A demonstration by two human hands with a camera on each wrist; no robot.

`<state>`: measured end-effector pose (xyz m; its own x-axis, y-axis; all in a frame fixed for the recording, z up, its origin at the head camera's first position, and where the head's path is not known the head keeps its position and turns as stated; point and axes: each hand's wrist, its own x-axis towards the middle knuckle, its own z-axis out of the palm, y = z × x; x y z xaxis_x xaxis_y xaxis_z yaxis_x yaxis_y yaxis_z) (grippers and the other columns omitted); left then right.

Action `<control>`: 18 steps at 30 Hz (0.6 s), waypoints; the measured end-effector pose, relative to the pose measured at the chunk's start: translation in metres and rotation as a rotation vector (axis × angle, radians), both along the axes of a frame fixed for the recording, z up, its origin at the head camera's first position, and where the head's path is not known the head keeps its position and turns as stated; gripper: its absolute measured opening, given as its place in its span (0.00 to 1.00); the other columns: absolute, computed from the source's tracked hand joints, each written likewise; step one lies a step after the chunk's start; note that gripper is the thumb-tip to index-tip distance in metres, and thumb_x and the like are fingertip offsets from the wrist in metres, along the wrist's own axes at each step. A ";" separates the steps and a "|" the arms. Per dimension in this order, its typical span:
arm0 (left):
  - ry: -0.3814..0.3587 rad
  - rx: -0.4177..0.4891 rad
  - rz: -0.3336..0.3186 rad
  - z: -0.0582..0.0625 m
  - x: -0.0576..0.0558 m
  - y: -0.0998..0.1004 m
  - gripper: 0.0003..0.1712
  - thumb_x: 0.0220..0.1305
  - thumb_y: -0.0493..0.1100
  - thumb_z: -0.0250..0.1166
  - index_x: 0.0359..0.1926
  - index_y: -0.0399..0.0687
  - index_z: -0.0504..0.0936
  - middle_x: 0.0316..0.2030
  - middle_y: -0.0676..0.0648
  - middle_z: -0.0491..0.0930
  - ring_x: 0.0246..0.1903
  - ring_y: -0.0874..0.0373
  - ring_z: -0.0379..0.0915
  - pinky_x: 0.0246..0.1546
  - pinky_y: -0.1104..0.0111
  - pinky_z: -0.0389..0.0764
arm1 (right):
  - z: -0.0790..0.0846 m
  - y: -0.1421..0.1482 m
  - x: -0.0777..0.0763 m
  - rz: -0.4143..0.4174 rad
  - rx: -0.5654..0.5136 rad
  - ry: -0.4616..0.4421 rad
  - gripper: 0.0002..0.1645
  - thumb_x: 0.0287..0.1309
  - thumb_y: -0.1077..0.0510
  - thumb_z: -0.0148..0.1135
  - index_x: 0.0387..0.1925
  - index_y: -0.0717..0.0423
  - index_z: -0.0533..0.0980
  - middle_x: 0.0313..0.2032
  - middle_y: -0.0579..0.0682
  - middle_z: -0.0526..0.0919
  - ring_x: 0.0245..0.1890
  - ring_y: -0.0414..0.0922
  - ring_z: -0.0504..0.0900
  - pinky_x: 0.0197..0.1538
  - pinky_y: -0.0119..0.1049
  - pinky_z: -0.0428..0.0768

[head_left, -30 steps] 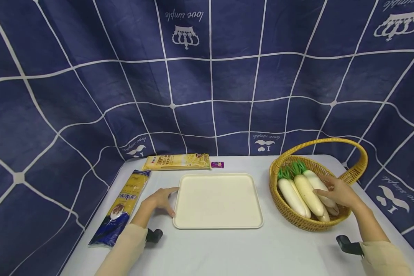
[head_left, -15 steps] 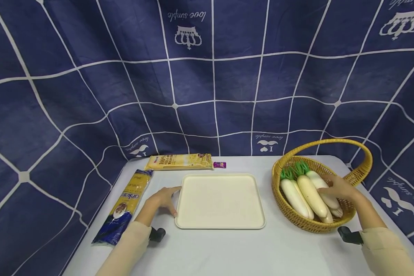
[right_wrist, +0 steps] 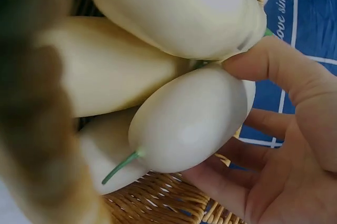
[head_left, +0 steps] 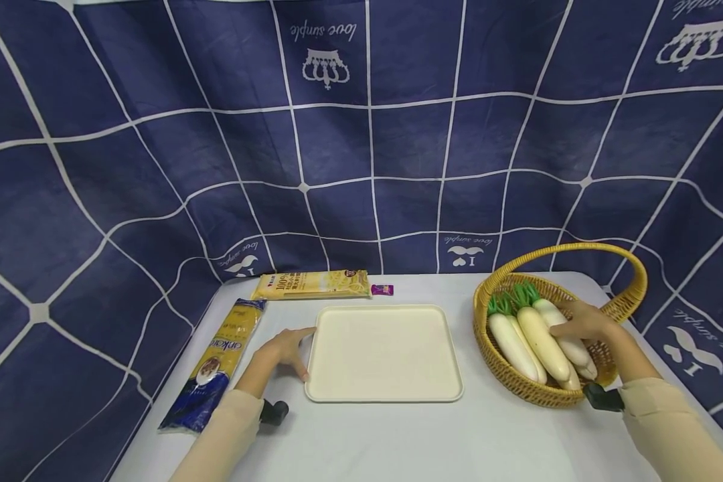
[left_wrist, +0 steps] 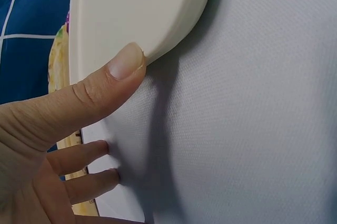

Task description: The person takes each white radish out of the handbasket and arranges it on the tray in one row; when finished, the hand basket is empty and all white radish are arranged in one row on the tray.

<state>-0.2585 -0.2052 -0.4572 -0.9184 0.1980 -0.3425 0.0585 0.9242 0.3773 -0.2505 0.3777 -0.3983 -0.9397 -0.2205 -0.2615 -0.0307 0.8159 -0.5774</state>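
My right hand (head_left: pixel 587 323) reaches into a wicker basket (head_left: pixel 521 388) and grips a white radish (right_wrist: pixel 189 121) on its right side. In the right wrist view the thumb presses one side of it, and the fingers curl along the other. Beside it lie several more white radishes (head_left: pixel 542 343) with green tops. On the left, my left hand (head_left: pixel 282 349) has thumb and fingers spread at the left edge of a cream rectangular tray (head_left: pixel 385 355). The left wrist view has the thumb (left_wrist: pixel 126 62) touching the tray's rounded corner, its other fingers lower down.
A blue and gold pasta packet (head_left: pixel 213 365) lies left of my left arm. Behind the tray are a yellow noodle packet (head_left: pixel 313 284) and a small purple packet (head_left: pixel 382 290). The basket's tall handle (head_left: pixel 569 246) arches over its back. A blue checked curtain (head_left: pixel 361 147) hangs behind the table.
My right wrist has shifted slightly left and forward as its fingers settle around the radish. My left hand stays at the tray's edge. The head view sways slightly.
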 end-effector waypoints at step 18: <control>0.009 0.005 -0.004 0.000 0.000 -0.001 0.64 0.19 0.46 0.83 0.67 0.48 0.66 0.59 0.35 0.71 0.61 0.35 0.63 0.59 0.41 0.66 | 0.007 0.002 0.021 -0.081 -0.188 0.065 0.47 0.61 0.55 0.55 0.66 0.79 0.43 0.48 0.80 0.68 0.41 0.56 0.79 0.37 0.44 0.84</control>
<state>-0.2584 -0.2065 -0.4568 -0.9206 0.2038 -0.3331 0.0660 0.9219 0.3817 -0.2292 0.3797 -0.3910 -0.9700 -0.1824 -0.1609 -0.0115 0.6951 -0.7188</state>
